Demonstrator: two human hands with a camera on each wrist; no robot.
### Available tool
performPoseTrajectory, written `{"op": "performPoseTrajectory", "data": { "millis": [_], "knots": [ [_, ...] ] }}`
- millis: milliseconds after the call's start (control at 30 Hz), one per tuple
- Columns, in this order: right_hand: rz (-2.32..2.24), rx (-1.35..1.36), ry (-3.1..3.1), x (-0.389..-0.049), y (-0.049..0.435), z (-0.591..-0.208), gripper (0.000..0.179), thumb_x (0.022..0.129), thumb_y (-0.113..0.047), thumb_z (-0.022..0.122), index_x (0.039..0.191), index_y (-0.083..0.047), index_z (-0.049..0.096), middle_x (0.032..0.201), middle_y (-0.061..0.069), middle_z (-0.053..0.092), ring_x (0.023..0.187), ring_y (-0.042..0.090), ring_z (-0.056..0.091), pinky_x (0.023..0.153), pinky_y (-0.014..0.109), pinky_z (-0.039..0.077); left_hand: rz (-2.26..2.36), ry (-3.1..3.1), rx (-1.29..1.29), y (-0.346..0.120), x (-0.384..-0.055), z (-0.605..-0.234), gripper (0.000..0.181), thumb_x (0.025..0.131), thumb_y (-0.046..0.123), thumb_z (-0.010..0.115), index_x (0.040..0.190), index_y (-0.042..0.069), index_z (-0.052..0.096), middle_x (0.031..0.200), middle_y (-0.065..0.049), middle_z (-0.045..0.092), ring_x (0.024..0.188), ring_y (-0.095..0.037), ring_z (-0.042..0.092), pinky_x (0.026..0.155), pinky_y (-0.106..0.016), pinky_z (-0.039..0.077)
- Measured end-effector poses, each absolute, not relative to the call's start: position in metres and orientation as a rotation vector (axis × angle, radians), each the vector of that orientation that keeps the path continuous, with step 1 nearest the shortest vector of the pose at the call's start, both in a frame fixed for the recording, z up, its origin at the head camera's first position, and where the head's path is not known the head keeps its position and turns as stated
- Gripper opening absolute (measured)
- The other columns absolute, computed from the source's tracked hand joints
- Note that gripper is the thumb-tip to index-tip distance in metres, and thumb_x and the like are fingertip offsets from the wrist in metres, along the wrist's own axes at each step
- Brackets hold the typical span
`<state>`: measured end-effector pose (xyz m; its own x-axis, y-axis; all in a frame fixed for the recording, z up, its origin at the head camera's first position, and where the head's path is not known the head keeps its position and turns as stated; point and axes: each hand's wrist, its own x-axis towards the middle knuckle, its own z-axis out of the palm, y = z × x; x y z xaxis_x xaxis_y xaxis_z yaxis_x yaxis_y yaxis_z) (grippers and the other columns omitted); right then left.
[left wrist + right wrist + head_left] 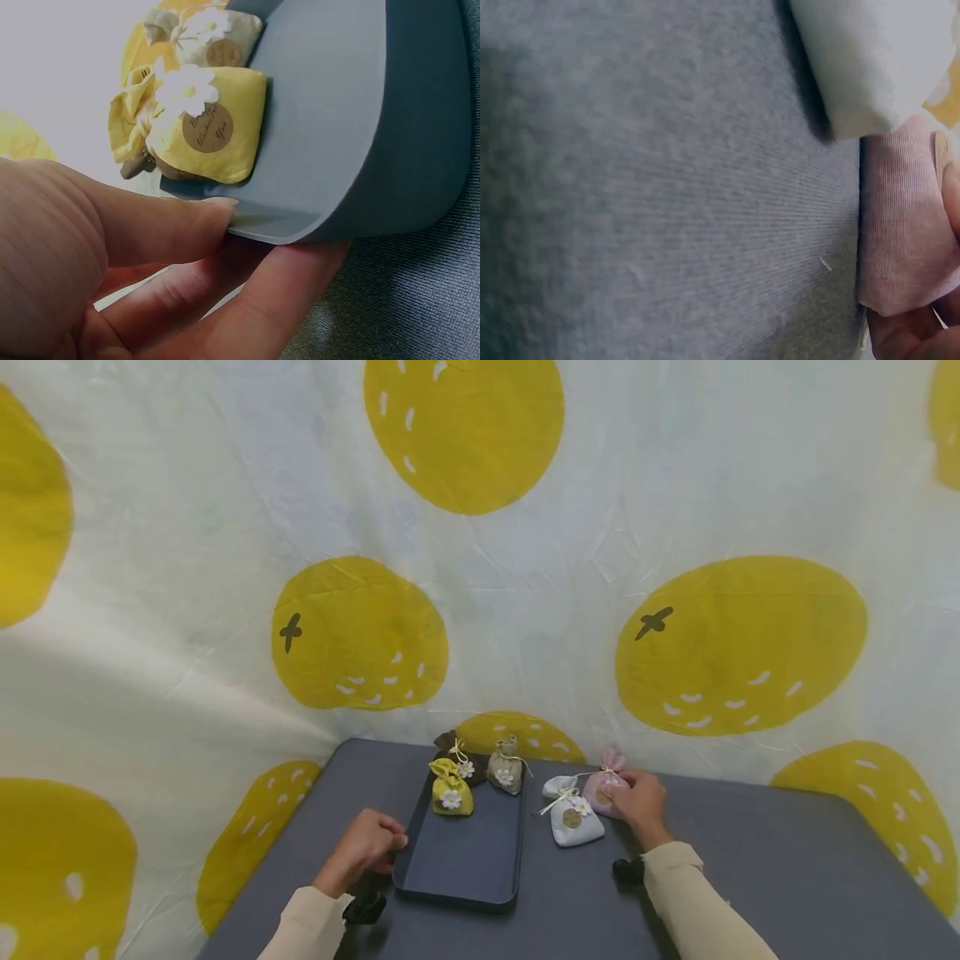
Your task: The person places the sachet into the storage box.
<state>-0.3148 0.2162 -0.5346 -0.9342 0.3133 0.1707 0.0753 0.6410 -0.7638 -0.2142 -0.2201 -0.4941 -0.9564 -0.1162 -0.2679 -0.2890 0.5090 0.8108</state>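
Note:
My left hand (366, 841) pinches the left wall of a dark grey tray (465, 872), thumb on the rim and fingers on the outer side in the left wrist view. At the right, my right hand (642, 802) grips a pink drawstring pouch (597, 797) by its side. In the right wrist view, fingers (907, 337) and thumb lie on either side of the pink cloth. A white drawstring pouch (572, 832) with a daisy and round label lies beside it. Inside the tray are a yellow pouch (452, 786), a brown pouch (477, 774) and a beige pouch (501, 767).
The grey cloth-covered table (750, 860) extends to the right of the pouches. Behind it hangs a pale curtain (525, 610) printed with large yellow fruit. The three pouches in the tray sit toward its far end.

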Motion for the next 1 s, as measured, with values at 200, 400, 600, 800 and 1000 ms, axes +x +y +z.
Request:
{"op": "performPoseTrajectory", "data": {
  "millis": [200, 400, 600, 800, 1000],
  "knots": [
    [1.144, -0.331, -2.513, -0.313, 0.216, -0.528, 0.037, 0.085, -0.014, 0.078, 0.114, 0.009, 0.075, 0.115, 0.031, 0.073, 0.110, 0.052, 0.065, 0.098, 0.061, 0.051, 1.452, 2.595, -0.305, -0.217, -0.215, -0.494, 0.018, 0.091, -0.002, 0.071, 0.107, -0.009, 0.075, 0.100, -0.020, 0.072, 0.076, -0.028, 0.075, 0.061, -0.043, 0.065],
    [1.165, -0.267, -2.485, -0.310, 0.211, -0.512, 0.037, 0.088, -0.015, 0.079, 0.117, 0.008, 0.075, 0.112, 0.030, 0.075, 0.107, 0.047, 0.068, 0.094, 0.060, 0.053, 1.466, 2.606, -0.305, -0.217, -0.213, -0.494, 0.017, 0.090, -0.003, 0.071, 0.105, -0.010, 0.074, 0.097, -0.020, 0.072, 0.073, -0.030, 0.075, 0.060, -0.044, 0.064],
    [1.183, -0.220, -2.437, -0.305, 0.206, -0.500, 0.033, 0.085, -0.009, 0.081, 0.112, 0.009, 0.076, 0.105, 0.030, 0.075, 0.099, 0.044, 0.070, 0.088, 0.058, 0.054, 1.456, 2.600, -0.302, -0.217, -0.212, -0.495, 0.016, 0.090, -0.003, 0.071, 0.105, -0.009, 0.075, 0.101, -0.020, 0.071, 0.082, -0.029, 0.074, 0.062, -0.044, 0.065],
    [1.180, -0.175, -2.425, -0.302, 0.200, -0.492, 0.032, 0.086, -0.009, 0.080, 0.113, 0.007, 0.076, 0.107, 0.028, 0.076, 0.098, 0.043, 0.071, 0.086, 0.057, 0.056, 1.446, 2.581, -0.327, -0.217, -0.212, -0.494, 0.014, 0.089, -0.003, 0.072, 0.103, -0.008, 0.076, 0.099, -0.018, 0.071, 0.082, -0.027, 0.074, 0.062, -0.044, 0.065],
    [1.178, -0.163, -2.427, -0.300, 0.194, -0.484, 0.031, 0.085, -0.007, 0.080, 0.113, 0.006, 0.077, 0.107, 0.027, 0.077, 0.098, 0.041, 0.071, 0.083, 0.050, 0.056, 1.451, 2.595, -0.313, -0.217, -0.213, -0.495, 0.015, 0.089, -0.003, 0.072, 0.103, -0.009, 0.075, 0.097, -0.018, 0.071, 0.079, -0.027, 0.075, 0.061, -0.044, 0.065]
  ]
}}
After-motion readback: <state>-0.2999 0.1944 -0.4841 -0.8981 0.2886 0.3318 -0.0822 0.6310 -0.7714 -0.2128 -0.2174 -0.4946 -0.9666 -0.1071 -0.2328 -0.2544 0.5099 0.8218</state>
